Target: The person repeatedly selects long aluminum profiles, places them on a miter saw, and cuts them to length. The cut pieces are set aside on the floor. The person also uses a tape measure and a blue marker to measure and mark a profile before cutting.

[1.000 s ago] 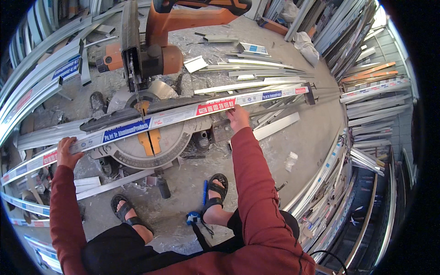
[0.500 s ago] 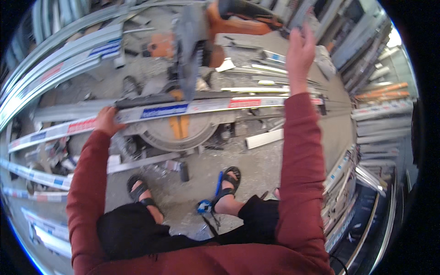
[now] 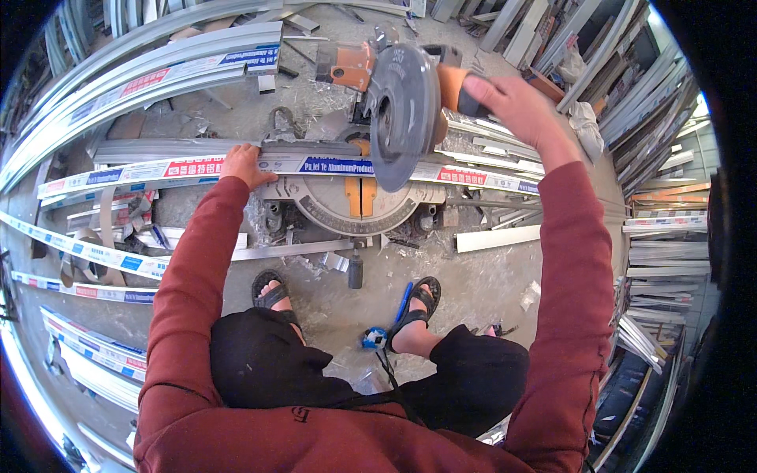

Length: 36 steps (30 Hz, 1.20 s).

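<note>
A long aluminium profile (image 3: 315,164) wrapped in white, blue and red printed film lies across the bed of a miter saw (image 3: 351,213). My left hand (image 3: 246,167) is closed on the profile, left of the blade, pressing it against the fence (image 3: 307,147). At the saw's right side, my right hand (image 3: 516,106) is wrapped round the orange and black handle (image 3: 465,91). The saw's round blade and guard (image 3: 404,118) overlap the profile in this view. I cannot tell whether the blade touches it.
More wrapped profiles (image 3: 173,75) lie at the far left and along the left side (image 3: 87,252). Offcuts (image 3: 497,238) and shavings litter the floor. A blue tape measure (image 3: 374,338) sits by my right foot, and a black cylindrical object (image 3: 356,272) stands before the saw. Stacked profiles (image 3: 666,260) line the right.
My right hand, open beside the handle before, has closed on it. The saw head sits lower over the profile. My left hand stays on the profile, while the whole view has shifted.
</note>
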Available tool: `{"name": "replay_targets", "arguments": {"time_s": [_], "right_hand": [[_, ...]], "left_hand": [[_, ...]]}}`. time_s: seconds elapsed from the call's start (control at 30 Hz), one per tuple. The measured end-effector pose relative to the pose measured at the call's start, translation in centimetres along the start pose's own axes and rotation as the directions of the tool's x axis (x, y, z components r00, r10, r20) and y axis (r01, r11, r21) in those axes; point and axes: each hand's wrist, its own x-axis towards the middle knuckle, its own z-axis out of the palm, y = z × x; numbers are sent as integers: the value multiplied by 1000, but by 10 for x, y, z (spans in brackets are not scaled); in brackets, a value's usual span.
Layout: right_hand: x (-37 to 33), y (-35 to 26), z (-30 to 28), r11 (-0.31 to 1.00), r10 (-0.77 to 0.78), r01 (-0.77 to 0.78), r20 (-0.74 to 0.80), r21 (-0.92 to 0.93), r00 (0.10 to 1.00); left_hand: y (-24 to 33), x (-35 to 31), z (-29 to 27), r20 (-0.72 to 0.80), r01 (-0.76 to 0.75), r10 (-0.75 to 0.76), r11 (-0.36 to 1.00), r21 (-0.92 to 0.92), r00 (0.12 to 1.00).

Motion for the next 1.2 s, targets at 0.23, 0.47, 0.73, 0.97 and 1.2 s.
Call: {"name": "replay_targets", "arguments": {"time_s": [0.23, 0.47, 0.73, 0.97, 1.2], "right_hand": [[-62, -5, 61, 997, -37, 33, 59, 65, 998], [-72, -28, 50, 993, 29, -18, 88, -116, 996], [-93, -15, 68, 998, -18, 20, 24, -61, 1000], [-100, -10, 91, 999, -36, 34, -60, -39, 998], [-109, -14, 87, 999, -36, 36, -7, -27, 999]], "left_hand": [[-1, 8, 6, 29, -14, 14, 1000, -17, 999], [-30, 20, 24, 42, -16, 17, 999, -28, 999], [-8, 15, 25, 30, 13, -12, 999, -30, 999], [-21, 24, 34, 5, -8, 8, 998, -57, 1000], [-27, 26, 41, -51, -29, 25, 996, -82, 998]]}}
